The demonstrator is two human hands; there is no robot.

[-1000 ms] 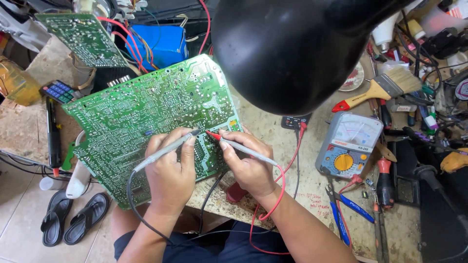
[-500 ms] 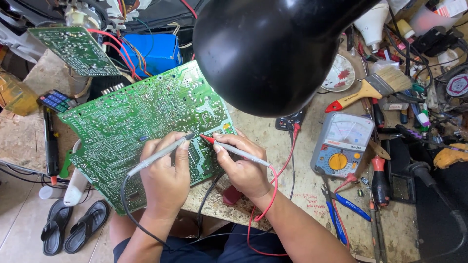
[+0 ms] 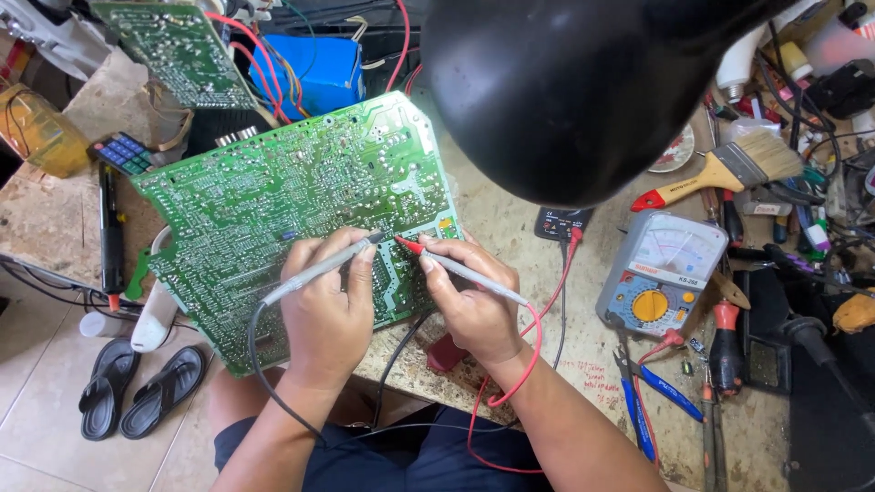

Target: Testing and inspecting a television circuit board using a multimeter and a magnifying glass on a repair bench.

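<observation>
A large green circuit board point(image 3: 273, 191) lies solder side up on the workbench. My left hand point(image 3: 328, 310) grips a grey test probe with a black lead point(image 3: 314, 269), its tip touching the board near the lower right corner. My right hand point(image 3: 469, 301) pinches a grey probe with a red tip and red lead point(image 3: 456, 266), its point set on the board close to the other tip. Both leads run back toward an analog multimeter point(image 3: 661, 273) at the right.
A black lamp shade point(image 3: 583, 82) hangs over the bench and hides the middle. A paintbrush point(image 3: 720, 173), pliers point(image 3: 647, 401), screwdrivers and clutter fill the right side. A second green board point(image 3: 173, 50) and blue box point(image 3: 310, 73) sit behind. Sandals point(image 3: 137, 387) lie on the floor.
The view has shifted slightly with my head. Both hands stay on the board with the probe tips close together, barely moved.
</observation>
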